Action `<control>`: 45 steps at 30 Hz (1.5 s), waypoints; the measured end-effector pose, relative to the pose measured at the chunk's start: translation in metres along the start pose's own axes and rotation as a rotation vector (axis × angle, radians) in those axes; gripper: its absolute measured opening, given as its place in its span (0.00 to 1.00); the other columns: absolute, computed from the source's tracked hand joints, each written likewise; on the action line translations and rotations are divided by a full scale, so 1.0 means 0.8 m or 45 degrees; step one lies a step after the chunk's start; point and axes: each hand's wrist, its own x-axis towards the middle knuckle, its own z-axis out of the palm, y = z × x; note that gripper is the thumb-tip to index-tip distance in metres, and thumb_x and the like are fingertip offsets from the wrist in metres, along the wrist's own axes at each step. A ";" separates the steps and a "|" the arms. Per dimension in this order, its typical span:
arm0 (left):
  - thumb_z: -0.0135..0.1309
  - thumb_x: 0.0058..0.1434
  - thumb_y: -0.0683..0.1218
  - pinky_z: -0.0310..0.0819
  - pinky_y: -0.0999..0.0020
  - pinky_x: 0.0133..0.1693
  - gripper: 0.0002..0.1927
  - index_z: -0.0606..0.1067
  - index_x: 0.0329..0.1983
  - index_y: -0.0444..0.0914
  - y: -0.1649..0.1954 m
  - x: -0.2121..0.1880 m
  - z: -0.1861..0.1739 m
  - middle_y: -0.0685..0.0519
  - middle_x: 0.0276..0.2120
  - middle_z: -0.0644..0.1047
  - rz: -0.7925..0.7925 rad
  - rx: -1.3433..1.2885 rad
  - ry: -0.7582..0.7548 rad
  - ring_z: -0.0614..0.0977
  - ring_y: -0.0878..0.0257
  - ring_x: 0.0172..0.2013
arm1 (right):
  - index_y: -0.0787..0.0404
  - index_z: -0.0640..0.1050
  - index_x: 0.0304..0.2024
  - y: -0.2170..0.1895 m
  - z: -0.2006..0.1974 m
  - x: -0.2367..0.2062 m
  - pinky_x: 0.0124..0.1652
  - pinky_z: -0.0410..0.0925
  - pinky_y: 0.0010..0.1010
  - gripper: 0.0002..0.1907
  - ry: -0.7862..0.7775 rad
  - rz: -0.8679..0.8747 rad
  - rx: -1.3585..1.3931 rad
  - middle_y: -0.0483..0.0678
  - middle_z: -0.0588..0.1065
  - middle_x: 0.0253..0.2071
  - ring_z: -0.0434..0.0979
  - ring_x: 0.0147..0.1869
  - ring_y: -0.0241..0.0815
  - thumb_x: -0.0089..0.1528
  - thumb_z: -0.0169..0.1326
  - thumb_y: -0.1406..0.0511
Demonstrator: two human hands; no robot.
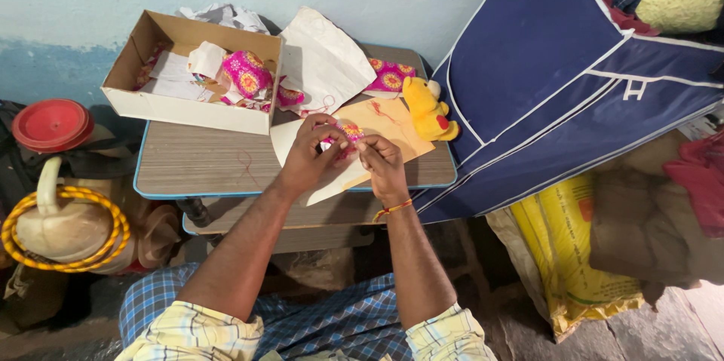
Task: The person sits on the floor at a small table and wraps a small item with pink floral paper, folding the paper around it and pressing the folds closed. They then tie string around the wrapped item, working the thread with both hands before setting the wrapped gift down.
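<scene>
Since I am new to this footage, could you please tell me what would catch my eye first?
Both hands, the left hand and right hand, pinch a small pink patterned piece at the middle of the little table. A yellow soft toy lies just right of them, and an open cardboard box of pink pieces sits at the back left.

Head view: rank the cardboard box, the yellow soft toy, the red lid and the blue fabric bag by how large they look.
1. Blue fabric bag, largest by far.
2. Cardboard box.
3. Red lid and yellow soft toy look about alike, so I leave them unranked.
</scene>
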 end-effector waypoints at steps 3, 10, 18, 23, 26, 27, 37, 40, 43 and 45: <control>0.65 0.57 0.39 0.71 0.63 0.51 0.07 0.79 0.38 0.39 0.009 0.001 0.002 0.48 0.49 0.72 0.026 0.050 0.018 0.75 0.57 0.52 | 0.67 0.78 0.40 -0.007 -0.001 -0.002 0.31 0.55 0.22 0.04 -0.046 0.002 0.108 0.43 0.71 0.28 0.62 0.29 0.29 0.67 0.55 0.70; 0.67 0.53 0.39 0.77 0.64 0.48 0.11 0.78 0.37 0.40 0.017 -0.001 0.006 0.48 0.48 0.71 0.103 0.053 0.025 0.76 0.56 0.51 | 0.66 0.76 0.40 -0.016 0.000 -0.005 0.31 0.55 0.26 0.04 -0.052 -0.021 0.322 0.41 0.64 0.23 0.60 0.27 0.30 0.69 0.52 0.70; 0.69 0.51 0.39 0.74 0.63 0.47 0.13 0.77 0.37 0.38 0.024 -0.002 0.004 0.47 0.46 0.71 0.107 0.094 0.053 0.76 0.55 0.48 | 0.63 0.74 0.41 -0.013 -0.002 0.000 0.29 0.58 0.27 0.03 0.215 -0.073 0.480 0.45 0.68 0.25 0.63 0.26 0.35 0.69 0.50 0.68; 0.68 0.52 0.38 0.75 0.62 0.47 0.12 0.77 0.37 0.40 0.021 -0.002 0.004 0.48 0.47 0.71 0.136 0.089 0.055 0.76 0.54 0.49 | 0.64 0.74 0.41 -0.010 -0.005 -0.001 0.29 0.58 0.26 0.04 0.218 -0.063 0.513 0.45 0.68 0.25 0.63 0.25 0.34 0.70 0.50 0.69; 0.62 0.52 0.36 0.77 0.64 0.48 0.12 0.77 0.38 0.41 0.014 -0.003 0.006 0.46 0.51 0.70 0.001 0.054 -0.033 0.77 0.54 0.50 | 0.64 0.75 0.42 -0.009 -0.007 -0.003 0.29 0.57 0.26 0.03 0.117 -0.025 0.478 0.44 0.67 0.24 0.62 0.25 0.33 0.70 0.51 0.69; 0.62 0.52 0.35 0.76 0.62 0.49 0.12 0.78 0.38 0.41 0.012 -0.004 0.006 0.46 0.52 0.70 0.016 0.091 -0.040 0.75 0.53 0.53 | 0.65 0.75 0.42 -0.009 -0.007 -0.004 0.29 0.57 0.25 0.03 0.099 -0.004 0.450 0.43 0.67 0.24 0.61 0.26 0.32 0.70 0.52 0.69; 0.62 0.56 0.37 0.69 0.58 0.57 0.11 0.81 0.41 0.42 0.002 -0.007 0.007 0.46 0.55 0.71 0.027 0.151 -0.068 0.72 0.50 0.58 | 0.66 0.78 0.42 -0.007 -0.004 -0.002 0.29 0.56 0.22 0.04 0.022 0.023 0.286 0.45 0.70 0.24 0.63 0.27 0.32 0.68 0.55 0.69; 0.62 0.59 0.38 0.72 0.60 0.56 0.09 0.82 0.42 0.43 0.003 -0.005 0.006 0.47 0.54 0.71 0.002 0.117 -0.069 0.73 0.51 0.58 | 0.66 0.78 0.41 -0.006 -0.005 -0.001 0.28 0.57 0.22 0.04 0.022 0.022 0.283 0.44 0.71 0.24 0.65 0.27 0.31 0.68 0.56 0.69; 0.65 0.55 0.39 0.71 0.59 0.54 0.10 0.81 0.41 0.42 0.004 -0.004 0.004 0.47 0.51 0.72 0.033 0.140 -0.064 0.74 0.51 0.55 | 0.68 0.79 0.39 -0.003 -0.001 0.000 0.27 0.57 0.20 0.05 0.055 0.099 0.064 0.47 0.78 0.31 0.65 0.27 0.28 0.66 0.56 0.70; 0.66 0.54 0.40 0.70 0.59 0.54 0.11 0.81 0.40 0.41 0.004 -0.003 0.005 0.47 0.50 0.72 0.044 0.132 -0.049 0.74 0.51 0.54 | 0.68 0.79 0.40 -0.001 0.002 0.000 0.30 0.59 0.20 0.04 0.008 0.065 -0.012 0.48 0.79 0.33 0.68 0.29 0.28 0.66 0.57 0.71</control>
